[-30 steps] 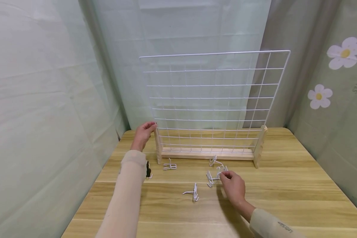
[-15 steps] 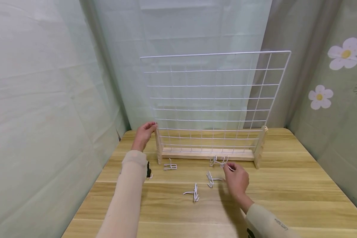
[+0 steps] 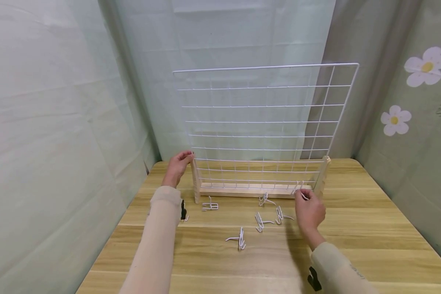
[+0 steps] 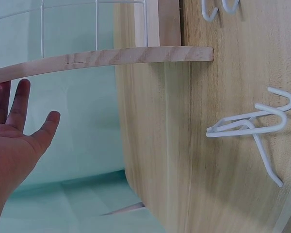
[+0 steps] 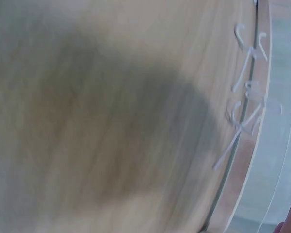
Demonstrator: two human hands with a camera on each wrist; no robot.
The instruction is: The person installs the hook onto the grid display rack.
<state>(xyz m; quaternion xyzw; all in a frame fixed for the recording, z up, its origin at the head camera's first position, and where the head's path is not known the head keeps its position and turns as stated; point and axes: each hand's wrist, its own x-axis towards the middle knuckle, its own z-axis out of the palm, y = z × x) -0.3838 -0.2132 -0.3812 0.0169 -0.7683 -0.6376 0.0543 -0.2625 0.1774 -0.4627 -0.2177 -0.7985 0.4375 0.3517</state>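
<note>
In the head view, a white wire grid panel stands upright in a light wooden base on the wooden table. The left hand rests at the top of the base's left wooden upright, with the fingers bent over it, so it seems to steady the frame. The right hand is lifted near the lower right corner of the grid and pinches a small white wire hook between thumb and fingertips, close to the lowest wires but, as far as I can see, not yet hung on them. No hook hangs on the grid, so I judge the work is at its beginning: one hook is in hand, and five more white hooks lie on the table, one near the left upright, one just before the base, two side by side in the middle, and one nearer to the person. In the left wrist view, the left hand shows straight, spread fingers beside the wooden upright, so whether it really grips I cannot tell for sure; a white hook lies on the table there. The right wrist view is much blurred: only the table top and some pale hooks along the base are seen, and the hand itself is not shown.
</note>
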